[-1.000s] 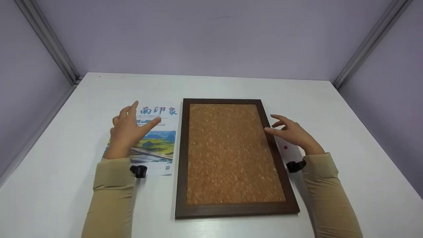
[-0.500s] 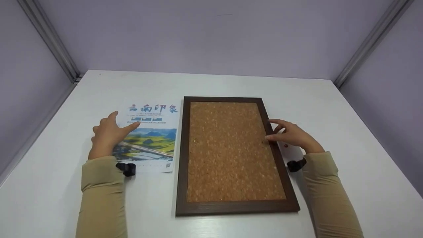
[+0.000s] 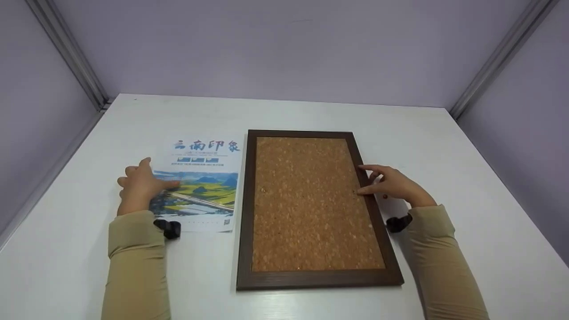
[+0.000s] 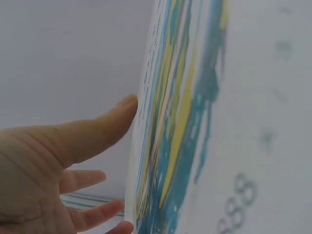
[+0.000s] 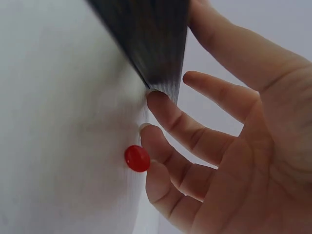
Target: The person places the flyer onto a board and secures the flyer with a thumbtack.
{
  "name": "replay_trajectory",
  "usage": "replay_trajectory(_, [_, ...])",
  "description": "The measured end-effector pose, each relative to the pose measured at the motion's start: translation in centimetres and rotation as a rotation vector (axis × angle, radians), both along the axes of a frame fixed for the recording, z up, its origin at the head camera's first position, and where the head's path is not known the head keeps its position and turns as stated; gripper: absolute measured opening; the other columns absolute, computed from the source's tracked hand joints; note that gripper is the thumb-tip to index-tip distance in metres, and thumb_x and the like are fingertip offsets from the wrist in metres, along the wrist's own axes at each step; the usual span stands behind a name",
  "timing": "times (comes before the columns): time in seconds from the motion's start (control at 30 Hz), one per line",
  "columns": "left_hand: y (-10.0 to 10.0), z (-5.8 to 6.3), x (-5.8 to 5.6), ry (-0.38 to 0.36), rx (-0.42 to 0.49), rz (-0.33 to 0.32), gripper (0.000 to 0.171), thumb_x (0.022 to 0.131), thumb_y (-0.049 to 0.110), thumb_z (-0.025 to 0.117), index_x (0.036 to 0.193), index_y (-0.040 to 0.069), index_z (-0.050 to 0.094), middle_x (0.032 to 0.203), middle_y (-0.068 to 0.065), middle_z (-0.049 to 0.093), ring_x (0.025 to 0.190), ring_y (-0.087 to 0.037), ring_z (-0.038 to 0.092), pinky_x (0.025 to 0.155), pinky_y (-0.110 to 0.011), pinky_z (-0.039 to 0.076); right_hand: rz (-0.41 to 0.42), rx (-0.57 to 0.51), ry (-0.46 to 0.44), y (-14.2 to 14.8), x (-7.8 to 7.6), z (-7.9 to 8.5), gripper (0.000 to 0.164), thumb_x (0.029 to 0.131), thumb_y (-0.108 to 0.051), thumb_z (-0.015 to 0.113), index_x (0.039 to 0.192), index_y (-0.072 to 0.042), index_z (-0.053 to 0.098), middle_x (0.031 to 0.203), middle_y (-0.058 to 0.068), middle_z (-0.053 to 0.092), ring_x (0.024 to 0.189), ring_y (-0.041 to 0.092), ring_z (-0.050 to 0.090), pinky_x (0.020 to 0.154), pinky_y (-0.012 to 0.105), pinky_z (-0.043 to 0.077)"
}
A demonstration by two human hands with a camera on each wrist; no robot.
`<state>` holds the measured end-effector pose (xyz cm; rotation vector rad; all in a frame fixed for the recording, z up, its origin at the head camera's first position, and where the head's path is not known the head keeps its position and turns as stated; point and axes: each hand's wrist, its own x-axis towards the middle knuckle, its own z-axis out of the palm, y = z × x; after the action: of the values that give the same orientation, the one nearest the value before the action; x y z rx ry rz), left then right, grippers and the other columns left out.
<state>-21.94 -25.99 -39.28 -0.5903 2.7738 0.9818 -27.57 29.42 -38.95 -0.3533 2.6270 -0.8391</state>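
A cork board [image 3: 318, 209] in a dark wooden frame lies flat on the white table. My right hand [image 3: 393, 182] rests at the frame's right side, thumb and index fingertips on the top face. In the right wrist view, other fingertips [image 5: 158, 100] are against its outer edge. A small red round thing [image 5: 137, 158] lies right by those fingers. Left of the board lies a poster [image 3: 200, 178] with a landscape picture and large characters. My left hand [image 3: 141, 186] is at its left edge, fingers spread; its thumb [image 4: 114, 114] reaches over the picture.
The white table [image 3: 306, 116] surrounds the board and poster. Behind it stands a pale purple wall [image 3: 284, 53], with metal posts [image 3: 66, 53] at the corners. A black wrist camera [image 3: 169, 229] sits at the left cuff and another black device [image 3: 398, 223] at the right.
My left hand has moved left and down from over the poster to its left edge, uncovering the title. My right hand has come onto the frame's right side. The board and poster have stayed put.
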Motion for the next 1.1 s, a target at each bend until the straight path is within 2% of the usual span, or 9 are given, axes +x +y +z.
replay_trajectory(0.23, [-0.3, -0.1, 0.1, 0.006, 0.066, 0.019, 0.100, 0.088, 0.024, 0.074, 0.157, -0.003, 0.007, 0.150, -0.041, 0.021, 0.133, -0.055, 0.026, 0.108, -0.065, 0.030, -0.006, 0.001, -0.015, 0.0, 0.0, 0.1, 0.087, 0.085, -0.041, 0.078, 0.155, -0.010, 0.035, 0.126, 0.022, 0.054, 0.091, 0.023, 0.060, 0.073, 0.033, 0.053])
replay_trajectory(0.4, [-1.0, 0.1, 0.4, 0.029, 0.080, 0.004, 0.078, 0.098, 0.021, 0.059, 0.155, -0.008, 0.014, 0.154, -0.037, 0.024, 0.137, -0.054, 0.033, 0.110, -0.062, 0.032, -0.004, 0.005, -0.012, -0.1, 0.1, 0.2, 0.087, 0.085, -0.041, 0.078, 0.154, -0.010, 0.036, 0.124, 0.022, 0.055, 0.088, 0.021, 0.059, 0.071, 0.032, 0.053])
replay_trajectory(0.53, [-1.2, -0.2, 0.6, 0.077, 0.093, 0.022, 0.064, 0.102, 0.020, 0.053, 0.154, -0.003, 0.025, 0.151, -0.037, 0.030, 0.133, -0.053, 0.038, 0.106, -0.061, 0.037, 0.000, 0.009, -0.005, -0.1, -0.1, -0.1, 0.087, 0.085, -0.041, 0.078, 0.154, -0.010, 0.036, 0.123, 0.022, 0.054, 0.088, 0.022, 0.059, 0.071, 0.032, 0.052])
replay_trajectory(0.6, [-1.2, -0.6, 0.7, 0.114, 0.112, 0.040, 0.062, 0.102, 0.021, 0.053, 0.155, 0.000, 0.027, 0.151, -0.036, 0.032, 0.133, -0.052, 0.040, 0.106, -0.060, 0.038, 0.003, 0.012, 0.001, 0.0, -0.4, -0.5, 0.086, 0.086, -0.041, 0.077, 0.154, -0.010, 0.036, 0.124, 0.022, 0.054, 0.089, 0.022, 0.060, 0.072, 0.032, 0.052])
replay_trajectory(0.73, [-1.6, -0.5, 0.7, 0.160, 0.168, 0.078, 0.062, 0.102, 0.021, 0.054, 0.156, 0.004, 0.028, 0.153, -0.035, 0.031, 0.135, -0.051, 0.039, 0.107, -0.059, 0.038, 0.009, 0.022, 0.000, -0.2, -0.3, -0.5, 0.085, 0.087, -0.042, 0.076, 0.154, -0.011, 0.035, 0.125, 0.022, 0.054, 0.090, 0.023, 0.060, 0.072, 0.032, 0.052])
replay_trajectory(0.93, [-2.1, -0.3, 0.6, 0.211, 0.311, 0.149, 0.062, 0.101, 0.024, 0.055, 0.157, 0.010, 0.029, 0.157, -0.029, 0.029, 0.140, -0.046, 0.037, 0.110, -0.055, 0.037, 0.017, 0.033, 0.003, -0.4, -0.2, -0.4, 0.083, 0.088, -0.042, 0.074, 0.154, -0.011, 0.035, 0.126, 0.023, 0.053, 0.087, 0.023, 0.062, 0.071, 0.034, 0.052])
replay_trajectory(1.0, [-2.3, -0.3, 0.6, 0.220, 0.361, 0.175, 0.063, 0.101, 0.027, 0.056, 0.157, 0.014, 0.029, 0.155, -0.026, 0.034, 0.131, -0.040, 0.049, 0.102, -0.046, 0.047, 0.016, 0.037, 0.004, -0.4, -0.2, -0.4, 0.083, 0.088, -0.042, 0.074, 0.154, -0.011, 0.035, 0.126, 0.023, 0.053, 0.087, 0.023, 0.062, 0.071, 0.034, 0.052])
replay_trajectory(1.1, [-2.3, -0.3, 0.4, 0.222, 0.458, 0.233, 0.065, 0.099, 0.028, 0.060, 0.157, 0.020, 0.032, 0.136, -0.016, 0.051, 0.104, -0.021, 0.063, 0.084, -0.029, 0.054, 0.017, 0.036, 0.002, -0.5, -0.1, -0.3, 0.083, 0.088, -0.042, 0.074, 0.154, -0.011, 0.035, 0.125, 0.022, 0.053, 0.087, 0.023, 0.062, 0.071, 0.034, 0.052])
